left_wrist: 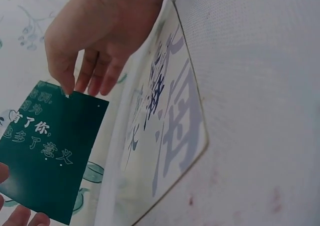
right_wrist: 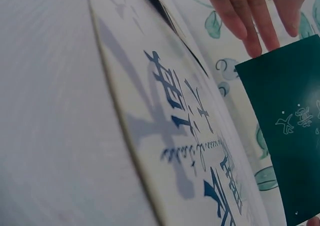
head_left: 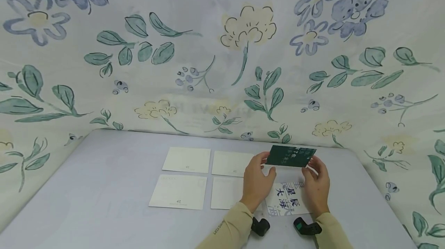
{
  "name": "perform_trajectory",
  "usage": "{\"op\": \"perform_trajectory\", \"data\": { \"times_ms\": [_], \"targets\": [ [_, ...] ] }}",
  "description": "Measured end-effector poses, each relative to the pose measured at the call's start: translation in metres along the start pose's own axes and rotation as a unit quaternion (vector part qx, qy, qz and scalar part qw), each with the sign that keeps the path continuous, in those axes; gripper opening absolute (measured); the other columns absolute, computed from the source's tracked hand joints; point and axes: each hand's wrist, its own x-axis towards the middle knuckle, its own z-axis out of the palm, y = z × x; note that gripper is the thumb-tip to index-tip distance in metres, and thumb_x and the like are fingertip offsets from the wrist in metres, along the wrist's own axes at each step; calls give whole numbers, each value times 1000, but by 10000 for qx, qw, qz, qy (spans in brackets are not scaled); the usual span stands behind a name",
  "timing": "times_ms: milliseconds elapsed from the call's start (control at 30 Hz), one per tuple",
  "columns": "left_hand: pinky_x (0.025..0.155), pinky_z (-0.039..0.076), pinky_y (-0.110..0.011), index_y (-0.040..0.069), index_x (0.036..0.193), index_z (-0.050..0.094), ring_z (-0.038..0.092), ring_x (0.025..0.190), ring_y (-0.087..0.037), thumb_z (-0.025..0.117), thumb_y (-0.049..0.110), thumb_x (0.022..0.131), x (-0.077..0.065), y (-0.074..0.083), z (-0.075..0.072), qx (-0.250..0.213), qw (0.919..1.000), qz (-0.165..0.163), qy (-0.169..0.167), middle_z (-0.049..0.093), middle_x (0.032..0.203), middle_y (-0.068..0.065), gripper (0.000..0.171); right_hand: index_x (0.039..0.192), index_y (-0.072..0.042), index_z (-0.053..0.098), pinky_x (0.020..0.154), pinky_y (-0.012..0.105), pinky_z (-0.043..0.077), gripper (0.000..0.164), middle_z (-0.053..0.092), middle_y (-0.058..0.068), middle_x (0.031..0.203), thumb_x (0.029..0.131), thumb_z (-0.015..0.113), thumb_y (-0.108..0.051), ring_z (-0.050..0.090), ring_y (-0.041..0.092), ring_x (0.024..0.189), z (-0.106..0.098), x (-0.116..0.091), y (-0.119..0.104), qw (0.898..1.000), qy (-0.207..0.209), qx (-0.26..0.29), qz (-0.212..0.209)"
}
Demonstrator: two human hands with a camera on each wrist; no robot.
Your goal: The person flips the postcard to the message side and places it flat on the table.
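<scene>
A dark green postcard with white and outlined Chinese lettering is held above the table, tilted. My left hand grips its left edge, and my right hand pinches the opposite edge. In the left wrist view the right hand has its thumb and fingers at the postcard's upper edge. The right wrist view has the left hand's fingers against the green postcard. Beneath the hands lies a white postcard with blue brush-style characters, partly covered by the right hand.
Left of the hands, several white cards lie in two rows, including an upper-left card and a lower-left card. My left arm partly covers another card. Black wrist devices sit at both sleeves. Floral cloth hangs behind the table.
</scene>
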Motion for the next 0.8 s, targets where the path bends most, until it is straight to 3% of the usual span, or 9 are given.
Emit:
{"op": "perform_trajectory", "data": {
  "times_ms": [433,700,800],
  "targets": [
    [93,44,-24,14,128,51,52,114,-10,61,18,87,-1,-2,1,-20,10000,63,-73,55,124,3,42,134,-8,42,87,13,42,41,50,6,125,93,47,-8,53,24,112,1,2,3,9993,184,165,-294],
    [93,44,-23,11,124,55,53,112,-13,61,11,85,-1,-3,1,-146,9998,82,-117,56,121,0,40,122,-7,53,95,27,41,29,56,3,119,97,44,-19,51,14,112,-1,4,5,9988,430,101,-222],
    [93,44,-23,9,123,56,54,111,-13,61,11,86,-1,-3,-1,-242,9996,7,-162,56,121,-1,38,121,-8,54,92,23,41,30,57,2,118,99,41,-23,51,10,108,-1,4,6,9986,457,126,-235]
  ]
}}
